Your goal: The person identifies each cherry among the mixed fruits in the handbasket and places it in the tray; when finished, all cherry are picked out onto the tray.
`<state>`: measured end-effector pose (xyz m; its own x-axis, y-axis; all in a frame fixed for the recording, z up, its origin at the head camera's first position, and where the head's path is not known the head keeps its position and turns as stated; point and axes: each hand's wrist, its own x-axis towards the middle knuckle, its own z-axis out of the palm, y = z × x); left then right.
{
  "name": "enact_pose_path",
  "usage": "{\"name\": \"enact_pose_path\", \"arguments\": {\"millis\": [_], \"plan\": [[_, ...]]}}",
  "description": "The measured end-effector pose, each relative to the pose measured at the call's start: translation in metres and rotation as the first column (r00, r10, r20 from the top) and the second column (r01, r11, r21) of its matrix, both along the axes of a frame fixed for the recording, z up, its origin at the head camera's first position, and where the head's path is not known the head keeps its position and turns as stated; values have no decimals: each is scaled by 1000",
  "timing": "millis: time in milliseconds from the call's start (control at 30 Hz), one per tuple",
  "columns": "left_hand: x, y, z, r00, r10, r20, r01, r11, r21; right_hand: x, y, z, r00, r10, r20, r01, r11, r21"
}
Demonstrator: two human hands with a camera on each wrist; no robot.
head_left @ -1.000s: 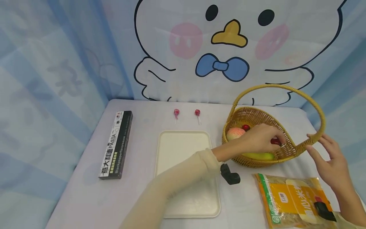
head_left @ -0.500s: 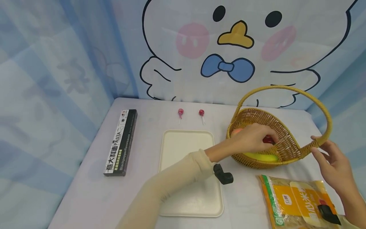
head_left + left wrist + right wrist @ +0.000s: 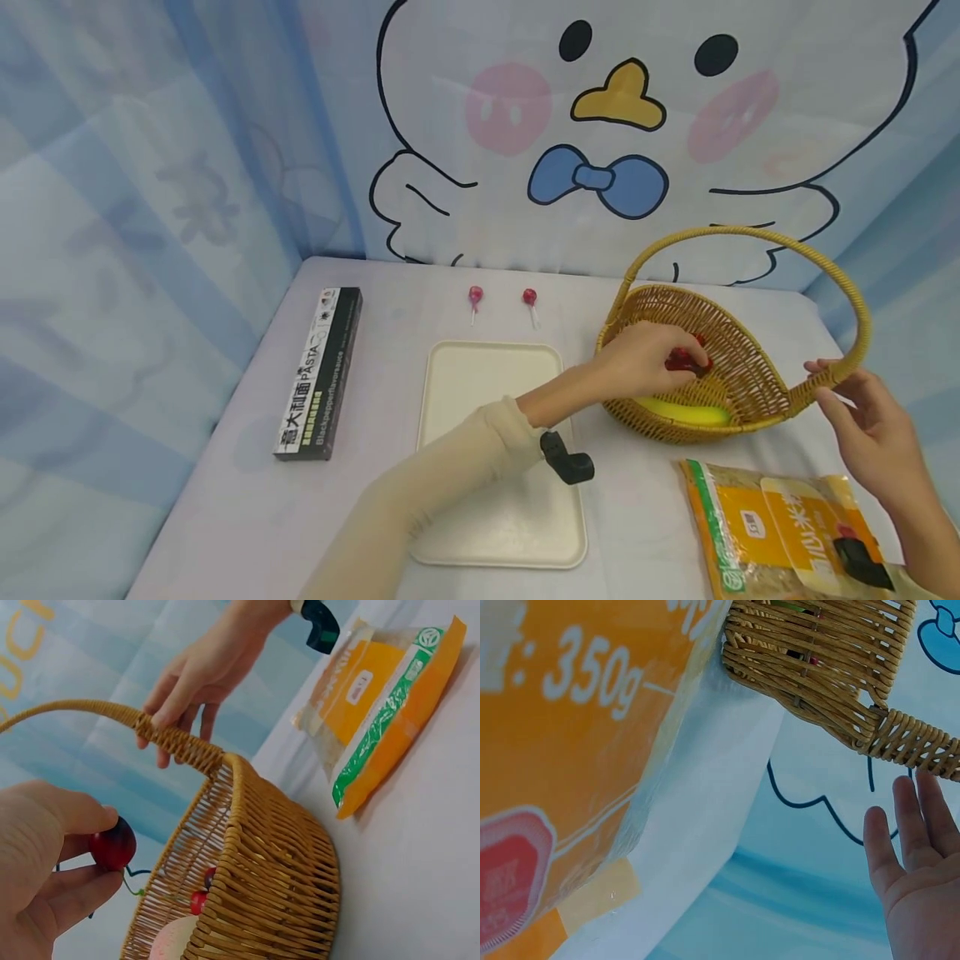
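Observation:
My left hand reaches over the wicker basket and pinches a dark red cherry between thumb and fingers, its green stem hanging below. Beneath the hand, a yellow-green banana lies along the near side of the basket. In the left wrist view, more small red cherries and a pale pink peach show inside; the hand hides the peach in the head view. My right hand holds the foot of the basket's arched handle, thumb on one side and fingers on the other.
A cream tray lies mid-table under my left forearm. Two red lollipops lie behind it. A black-and-white pasta box lies at the left. An orange food bag sits in front of the basket, beside my right wrist.
My left hand has moved leftward across the basket with the cherry, covering the peach in the head view. The head view has shifted slightly. My right hand stays at the handle.

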<state>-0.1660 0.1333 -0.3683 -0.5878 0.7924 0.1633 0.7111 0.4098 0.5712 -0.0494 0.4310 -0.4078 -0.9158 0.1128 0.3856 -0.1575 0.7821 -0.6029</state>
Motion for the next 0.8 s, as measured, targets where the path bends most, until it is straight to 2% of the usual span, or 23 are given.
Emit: {"name": "enact_pose_path", "arguments": {"millis": [267, 433, 567, 800], "plan": [[6, -21, -1, 999, 14, -32, -12, 998, 68, -2, -2, 0, 1000, 13, 2, -13, 1000, 7], [10, -42, -1, 998, 16, -63, -10, 995, 98, -3, -2, 0, 1000, 17, -14, -16, 1000, 8], [19, -66, -6, 995, 5, -100, 10, 988, 152, -3, -1, -1, 1000, 14, -18, -14, 1000, 17], [36, -102, -11, 987, 47, -152, -8, 969, 247, -2, 3, -3, 999, 19, -34, -18, 1000, 11]]}}
